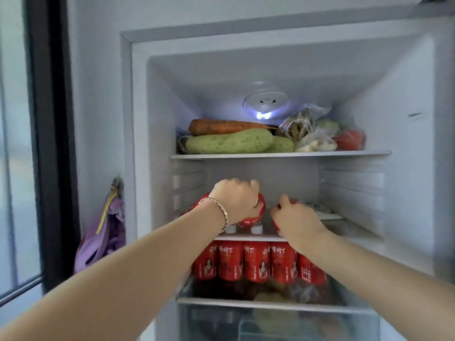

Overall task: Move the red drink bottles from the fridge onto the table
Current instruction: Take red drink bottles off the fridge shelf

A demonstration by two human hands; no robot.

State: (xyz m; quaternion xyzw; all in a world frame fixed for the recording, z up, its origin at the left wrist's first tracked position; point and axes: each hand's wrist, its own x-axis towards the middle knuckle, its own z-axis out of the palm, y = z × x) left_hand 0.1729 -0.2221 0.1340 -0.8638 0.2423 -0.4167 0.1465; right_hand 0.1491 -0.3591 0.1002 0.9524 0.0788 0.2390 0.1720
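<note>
The fridge (408, 134) stands open in front of me. Red drink bottles lie on their sides on the middle shelf (248, 238), white caps toward me. My left hand (236, 200), with a bracelet on the wrist, grips one red bottle (258, 215) from above. My right hand (295, 220) grips another red bottle (290, 202) beside it; most of that bottle is hidden under the hand. Below the shelf stands a row of several more red bottles (256, 264) with printed labels.
The top shelf (280, 155) holds a carrot (221, 126), green gourds (229, 142) and bagged food (310, 134). A drawer (270, 321) sits at the bottom. A purple bag (103, 232) hangs on the wall to the left, beside a dark window frame (49, 143).
</note>
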